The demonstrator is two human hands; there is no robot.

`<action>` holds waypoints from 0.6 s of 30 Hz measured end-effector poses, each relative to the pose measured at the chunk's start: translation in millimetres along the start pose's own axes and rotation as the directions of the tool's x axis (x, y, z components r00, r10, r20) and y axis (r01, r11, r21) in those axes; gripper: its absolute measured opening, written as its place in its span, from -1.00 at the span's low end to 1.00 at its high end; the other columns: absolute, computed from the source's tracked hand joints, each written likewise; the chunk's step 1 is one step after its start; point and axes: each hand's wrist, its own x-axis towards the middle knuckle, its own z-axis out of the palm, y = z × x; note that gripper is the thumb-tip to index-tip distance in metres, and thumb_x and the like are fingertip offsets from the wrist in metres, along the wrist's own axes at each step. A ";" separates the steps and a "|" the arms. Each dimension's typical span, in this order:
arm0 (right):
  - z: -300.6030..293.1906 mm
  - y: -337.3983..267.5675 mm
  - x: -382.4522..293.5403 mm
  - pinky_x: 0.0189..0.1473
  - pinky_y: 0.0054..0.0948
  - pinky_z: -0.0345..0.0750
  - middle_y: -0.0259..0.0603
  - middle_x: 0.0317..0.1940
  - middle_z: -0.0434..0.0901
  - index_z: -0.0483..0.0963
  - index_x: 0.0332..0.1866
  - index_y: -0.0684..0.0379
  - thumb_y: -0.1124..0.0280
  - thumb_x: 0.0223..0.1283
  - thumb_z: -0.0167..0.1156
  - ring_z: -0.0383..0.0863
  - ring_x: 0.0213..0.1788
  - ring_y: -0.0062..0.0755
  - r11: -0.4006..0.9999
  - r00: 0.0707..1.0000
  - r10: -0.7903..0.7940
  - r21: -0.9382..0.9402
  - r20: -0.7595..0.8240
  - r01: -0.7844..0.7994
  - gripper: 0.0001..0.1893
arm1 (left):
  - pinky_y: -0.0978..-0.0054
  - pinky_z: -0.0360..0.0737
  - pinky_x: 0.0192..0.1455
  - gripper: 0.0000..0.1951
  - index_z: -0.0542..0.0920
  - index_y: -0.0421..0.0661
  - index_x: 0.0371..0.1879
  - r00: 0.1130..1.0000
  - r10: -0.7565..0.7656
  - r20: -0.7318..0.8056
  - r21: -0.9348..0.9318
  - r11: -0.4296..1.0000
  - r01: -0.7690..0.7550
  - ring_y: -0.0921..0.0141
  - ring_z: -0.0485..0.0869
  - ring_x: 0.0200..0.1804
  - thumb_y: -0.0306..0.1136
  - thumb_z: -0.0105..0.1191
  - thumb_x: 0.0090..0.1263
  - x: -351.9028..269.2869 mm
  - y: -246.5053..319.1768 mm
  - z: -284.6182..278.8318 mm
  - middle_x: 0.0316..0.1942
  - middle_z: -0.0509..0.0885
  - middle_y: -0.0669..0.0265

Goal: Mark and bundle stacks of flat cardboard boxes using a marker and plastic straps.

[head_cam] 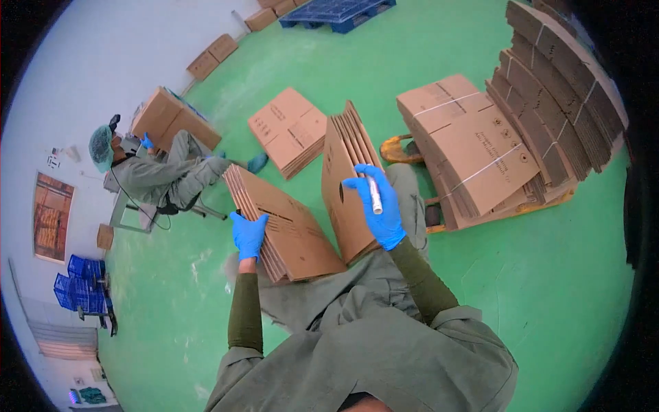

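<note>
My left hand, in a blue glove, grips the outer edge of a tilted stack of flattened cardboard cartons at my lap. A small dark tip, perhaps a pen cap, shows above its fingers. My right hand, also gloved in blue, holds a white marker pen. It lies over the edge of a second stack of flattened cartons, which leans away from the first in a V. A dark oval, likely a hand hole or mark, shows on its inner face near my fingers.
Flat cartons lie stacked on the green floor ahead. Strapped carton bundles rest on a yellow pallet jack at right. A seated co-worker is at left beside a large carton. A blue pallet lies at the back.
</note>
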 end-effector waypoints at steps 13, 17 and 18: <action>80.9 59.6 -35.2 0.13 -0.35 0.52 -0.03 0.01 0.63 0.53 0.15 0.30 0.47 0.34 0.17 0.61 0.08 -0.19 0.984 0.987 0.129 0.114 0.098 -0.140 -0.69 | 0.16 0.54 -0.02 -0.36 0.29 -0.23 -0.01 0.982 -0.190 -0.021 -0.095 0.978 0.187 0.05 0.65 -0.11 -0.09 0.37 0.18 -30.8 -46.5 -9.7 -0.14 0.62 -0.06; 109.5 71.1 -39.8 0.09 -0.32 0.53 -0.08 -0.04 0.65 0.56 0.07 0.29 0.51 0.33 0.16 0.62 0.04 -0.20 0.980 0.957 0.169 0.060 0.237 -0.188 -0.75 | 0.13 0.51 -0.01 -0.36 0.29 -0.22 0.02 0.977 -0.205 -0.054 -0.082 0.976 0.200 0.04 0.63 -0.11 -0.06 0.35 0.21 -33.5 -48.2 -1.0 -0.13 0.59 -0.04; 104.6 59.1 -33.8 0.09 -0.28 0.53 -0.08 -0.06 0.65 0.56 0.07 0.27 0.53 0.28 0.17 0.62 0.02 -0.16 0.997 0.984 0.043 -0.063 0.174 -0.033 -0.73 | 0.13 0.51 -0.01 -0.36 0.29 -0.22 0.02 0.975 -0.218 -0.047 -0.081 0.974 0.214 0.04 0.63 -0.11 -0.06 0.35 0.21 -35.4 -52.0 -2.3 -0.13 0.59 -0.04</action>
